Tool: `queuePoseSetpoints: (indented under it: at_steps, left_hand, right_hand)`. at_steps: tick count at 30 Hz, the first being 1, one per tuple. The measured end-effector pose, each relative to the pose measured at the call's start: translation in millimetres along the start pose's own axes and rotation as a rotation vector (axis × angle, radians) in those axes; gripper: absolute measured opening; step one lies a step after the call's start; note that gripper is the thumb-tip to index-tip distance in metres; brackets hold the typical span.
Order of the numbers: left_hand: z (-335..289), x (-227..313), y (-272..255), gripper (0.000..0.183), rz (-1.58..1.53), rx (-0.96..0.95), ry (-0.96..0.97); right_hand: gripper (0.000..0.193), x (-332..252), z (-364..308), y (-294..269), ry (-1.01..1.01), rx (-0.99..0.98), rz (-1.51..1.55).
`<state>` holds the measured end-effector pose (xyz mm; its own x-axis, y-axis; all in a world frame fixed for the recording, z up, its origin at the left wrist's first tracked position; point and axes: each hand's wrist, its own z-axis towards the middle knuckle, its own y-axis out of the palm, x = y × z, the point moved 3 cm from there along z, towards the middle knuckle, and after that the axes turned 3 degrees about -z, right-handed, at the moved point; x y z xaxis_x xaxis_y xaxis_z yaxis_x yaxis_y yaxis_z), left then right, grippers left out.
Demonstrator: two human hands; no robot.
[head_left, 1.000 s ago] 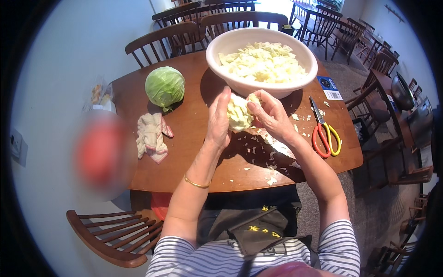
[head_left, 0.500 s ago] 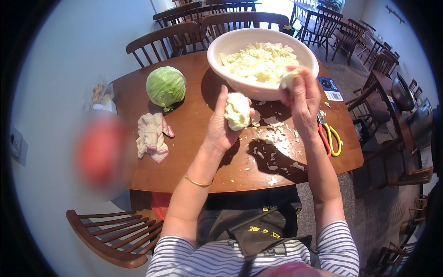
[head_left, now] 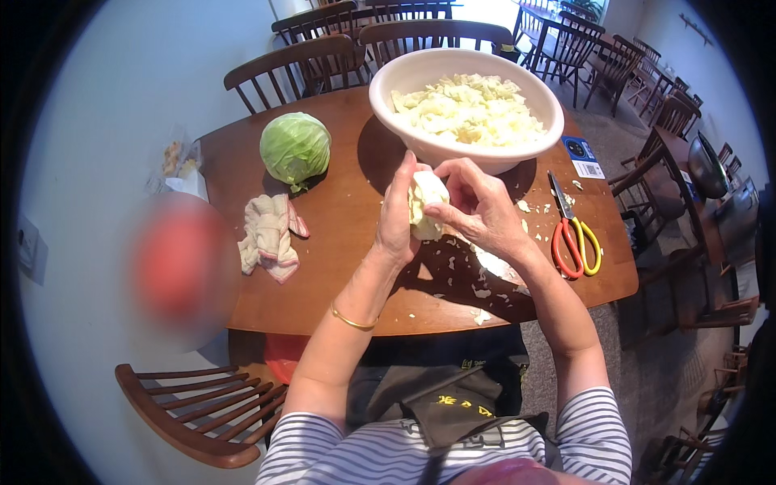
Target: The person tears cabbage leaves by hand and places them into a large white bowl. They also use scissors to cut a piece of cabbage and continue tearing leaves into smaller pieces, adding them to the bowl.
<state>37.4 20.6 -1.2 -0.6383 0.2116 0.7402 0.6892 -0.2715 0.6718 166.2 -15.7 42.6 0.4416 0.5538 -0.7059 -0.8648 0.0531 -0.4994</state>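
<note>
Your left forearm (head_left: 356, 295) and right forearm (head_left: 558, 299) slant inward in front of you, elbows wider than wrists. Your left grip (head_left: 396, 217) is cupped and closed, thumb pointing away from you. Your right grip (head_left: 490, 212) arches in close beside it, knuckles bent, thumb stretched leftward.

Head camera: fisheye, the left of a pair I wear, looking down and forward.
Striped sleeves (head_left: 594, 432): nearest the camera, along the lower edge, with my dark apron (head_left: 404, 390) between them.
Hands (head_left: 487, 217): mid-view, seen from above and behind.
Wooden surface (head_left: 331, 283): close, taken steeply from above.
Slatted chairs (head_left: 440, 30): well beyond, at the top, at a shallower slant.
Pale wall (head_left: 137, 121): filling the left side.
</note>
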Motion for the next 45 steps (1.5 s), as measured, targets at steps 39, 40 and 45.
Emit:
queuePoseSetpoints:
  at_steps: [39, 40, 45]
  left_hand:
    - [2, 3, -2, 0.024, -0.32, 0.01, -0.096]
    - [2, 2, -4, 0.023, -0.315, -0.014, -0.095]
    - [5, 0, -8, 0.02, -0.294, 0.05, -0.035]
  right_hand:
    - [0.042, -4, -6, 15, -0.058, 0.077, -0.149]
    - [0.04, 0, -6, 16, -0.01, 0.072, -0.097]
    - [0.02, 8, -6, 17, -0.162, 0.155, -0.1]
